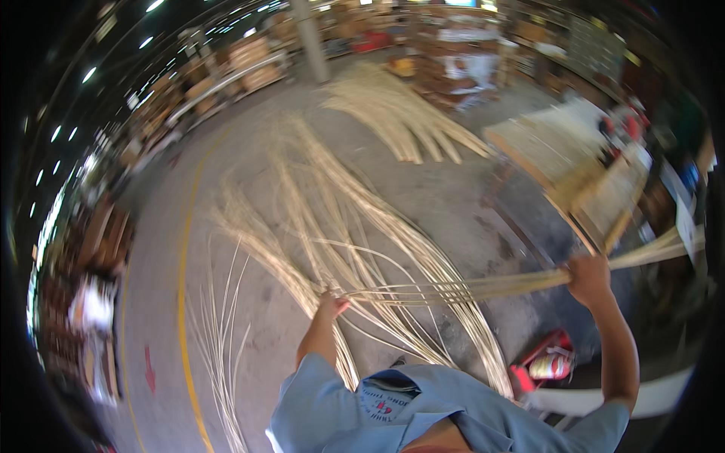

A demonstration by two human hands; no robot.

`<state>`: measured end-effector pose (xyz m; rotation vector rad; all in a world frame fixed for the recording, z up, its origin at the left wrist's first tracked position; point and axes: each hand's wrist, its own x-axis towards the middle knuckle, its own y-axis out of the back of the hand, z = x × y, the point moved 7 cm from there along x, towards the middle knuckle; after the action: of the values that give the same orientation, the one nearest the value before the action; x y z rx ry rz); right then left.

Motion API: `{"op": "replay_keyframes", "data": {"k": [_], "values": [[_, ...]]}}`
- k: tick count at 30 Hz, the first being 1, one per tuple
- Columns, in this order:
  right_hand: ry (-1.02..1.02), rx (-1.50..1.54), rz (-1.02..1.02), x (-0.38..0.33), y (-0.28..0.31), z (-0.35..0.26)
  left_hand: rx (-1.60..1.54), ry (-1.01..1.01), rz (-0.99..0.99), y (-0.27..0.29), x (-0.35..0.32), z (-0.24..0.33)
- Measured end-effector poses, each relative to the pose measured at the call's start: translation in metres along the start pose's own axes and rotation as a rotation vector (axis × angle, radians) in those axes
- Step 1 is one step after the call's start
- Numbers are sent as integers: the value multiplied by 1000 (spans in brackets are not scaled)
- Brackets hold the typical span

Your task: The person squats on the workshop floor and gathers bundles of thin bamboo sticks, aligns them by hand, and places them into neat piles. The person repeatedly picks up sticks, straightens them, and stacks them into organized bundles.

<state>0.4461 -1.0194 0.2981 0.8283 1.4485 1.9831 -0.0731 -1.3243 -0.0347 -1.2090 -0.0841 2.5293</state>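
Observation:
A bundle of long, thin, pale rattan canes (498, 288) stretches across in front of me between my hands. My right hand (589, 279) is closed round it at the right, and the bundle runs on past that hand to the right edge. My left hand (333, 303) is closed at the thin left part of the same canes, where the strands fan apart; its fingers are partly blurred. Below them, loose bunches of rattan canes (408, 226) lie lengthwise on the floor, one bunch (283, 264) passing right behind my left hand.
A thin spread of canes (219, 362) lies to the left, near a yellow floor line (182, 287). Farther off lie more canes (400, 121). At the right stand a wooden-topped table (551, 143) and a red fire extinguisher (551, 367). A pillar (310, 41) rises beyond.

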Motion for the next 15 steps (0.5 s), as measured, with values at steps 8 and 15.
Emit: {"op": "replay_keyframes", "data": {"k": [8, 15], "values": [[29, 59, -199, -56, -94, 97, 798, 179, -55, 4, -58, -149], [48, 169, -217, -86, -117, 152, 877, 352, -156, -36, -72, -208]]}}
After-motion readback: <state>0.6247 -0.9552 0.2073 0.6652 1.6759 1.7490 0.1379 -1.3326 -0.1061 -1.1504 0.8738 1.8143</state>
